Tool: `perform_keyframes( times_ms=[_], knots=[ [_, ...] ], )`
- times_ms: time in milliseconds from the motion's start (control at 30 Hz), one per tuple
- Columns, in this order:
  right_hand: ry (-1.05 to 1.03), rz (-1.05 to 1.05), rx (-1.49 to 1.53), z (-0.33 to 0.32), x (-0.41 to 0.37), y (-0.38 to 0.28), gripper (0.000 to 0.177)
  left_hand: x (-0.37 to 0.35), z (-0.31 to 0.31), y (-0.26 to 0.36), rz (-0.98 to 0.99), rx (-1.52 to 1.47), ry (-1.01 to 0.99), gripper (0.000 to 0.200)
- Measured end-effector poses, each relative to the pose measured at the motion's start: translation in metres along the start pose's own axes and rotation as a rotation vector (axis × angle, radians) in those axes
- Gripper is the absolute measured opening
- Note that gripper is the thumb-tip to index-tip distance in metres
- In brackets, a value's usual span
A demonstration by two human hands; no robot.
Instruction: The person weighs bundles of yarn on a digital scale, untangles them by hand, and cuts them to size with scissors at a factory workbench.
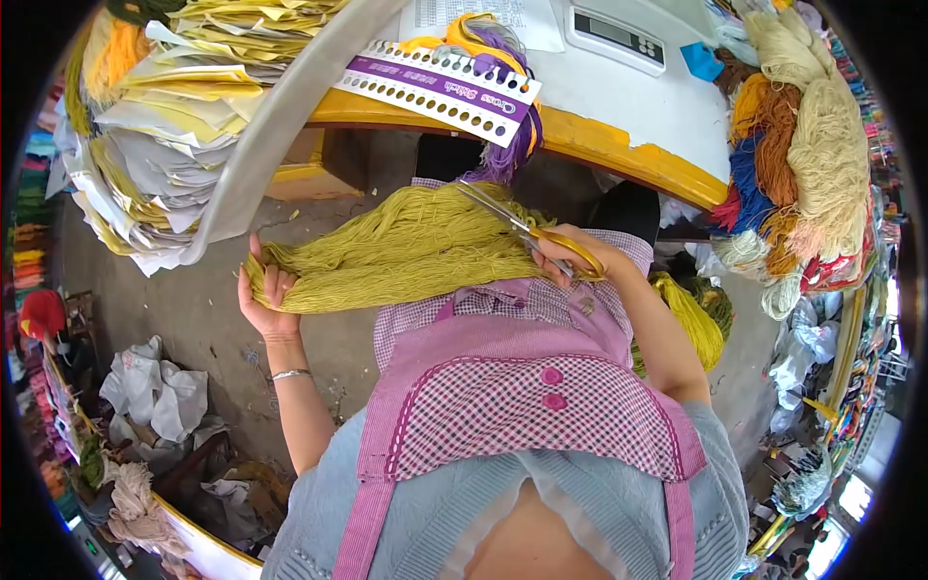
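Note:
A thick skein of olive-yellow thread (406, 246) stretches across the lap, over a checked apron (541, 406). My left hand (269, 290) is closed around the skein's left end, fingers hooked through the strands. My right hand (578, 253) holds scissors (510, 215) with yellow handles at the skein's right end. The blades lie slightly apart over the strands and point up and left. Part of the right fingers is hidden behind the handles and thread.
Ahead is a yellow-edged table (619, 145) with a purple-and-white punched thread card (440, 89), purple thread (503, 155) and a digital scale (616, 41). Stacked papers (184, 116) stand at left, coloured skeins (822, 145) at right. Another yellow skein (691, 319) hangs beside the lap.

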State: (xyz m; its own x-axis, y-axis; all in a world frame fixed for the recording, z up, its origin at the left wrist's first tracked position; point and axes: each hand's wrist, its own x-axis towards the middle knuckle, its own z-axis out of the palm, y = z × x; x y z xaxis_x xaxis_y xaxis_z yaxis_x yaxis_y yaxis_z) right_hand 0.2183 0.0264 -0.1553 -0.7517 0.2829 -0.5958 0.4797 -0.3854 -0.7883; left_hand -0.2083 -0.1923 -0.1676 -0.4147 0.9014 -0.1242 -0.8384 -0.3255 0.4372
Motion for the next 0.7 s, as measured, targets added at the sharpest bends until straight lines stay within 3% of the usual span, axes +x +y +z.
perform_keyframes(
  times_ms=[400,500,700],
  knots=[
    [-0.048,0.134,-0.017,0.002,0.034,-0.015,0.066,0.012,-0.015,-0.003,-0.005,-0.007,0.076,0.047],
    [-0.059,0.151,0.001,0.001,0.035,-0.014,0.058,0.012,-0.014,-0.003,0.006,0.025,0.120,0.047],
    [-0.062,0.192,-0.001,0.002,0.033,-0.017,0.059,0.011,-0.011,-0.004,-0.002,-0.008,0.133,0.046]
  ],
)
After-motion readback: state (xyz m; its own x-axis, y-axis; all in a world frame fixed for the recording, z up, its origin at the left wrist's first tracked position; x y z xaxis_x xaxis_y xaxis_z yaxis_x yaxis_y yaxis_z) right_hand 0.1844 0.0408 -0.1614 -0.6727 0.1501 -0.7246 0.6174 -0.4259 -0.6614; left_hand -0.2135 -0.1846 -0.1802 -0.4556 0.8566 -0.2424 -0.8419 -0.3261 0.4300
